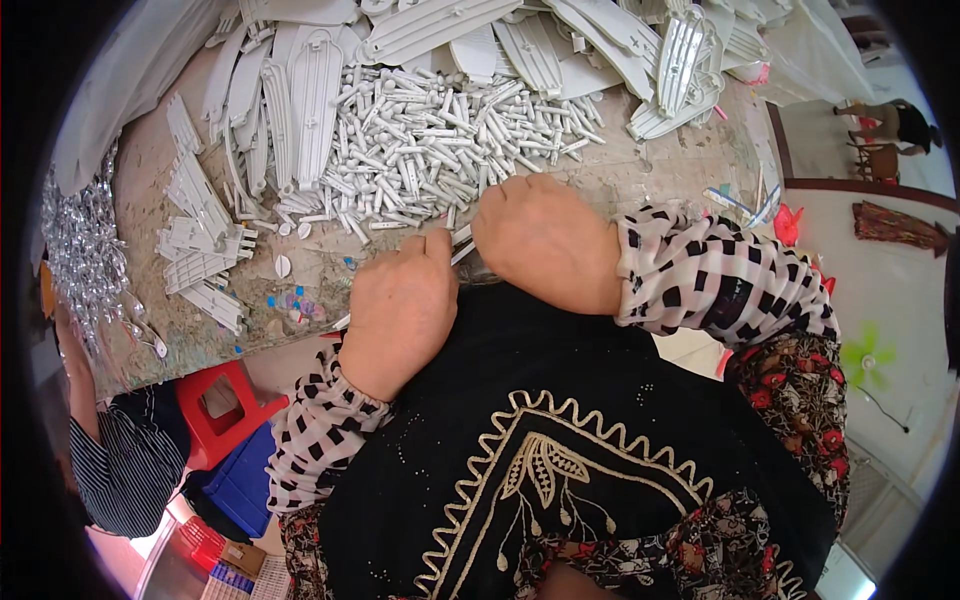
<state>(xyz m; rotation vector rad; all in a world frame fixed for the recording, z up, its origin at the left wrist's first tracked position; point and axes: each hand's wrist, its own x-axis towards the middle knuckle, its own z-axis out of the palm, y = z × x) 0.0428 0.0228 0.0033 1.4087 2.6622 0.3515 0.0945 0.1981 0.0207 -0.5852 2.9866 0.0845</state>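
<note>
My left hand is closed at the table's near edge, its fingers curled under and mostly hidden. A slim white plastic piece shows between the two hands, and a thin white tip pokes out beside the left wrist. To the right and slightly farther away, my right hand is also closed, knuckles up, its fingertips out of sight. What it grips cannot be made out. Just beyond both hands spreads a heap of small white plastic pegs.
Long white plastic panels pile up behind the pegs. Flat slotted white pieces lie at left, near shiny clear strands. A red stool and blue crate stand below left, beside another person's striped clothing.
</note>
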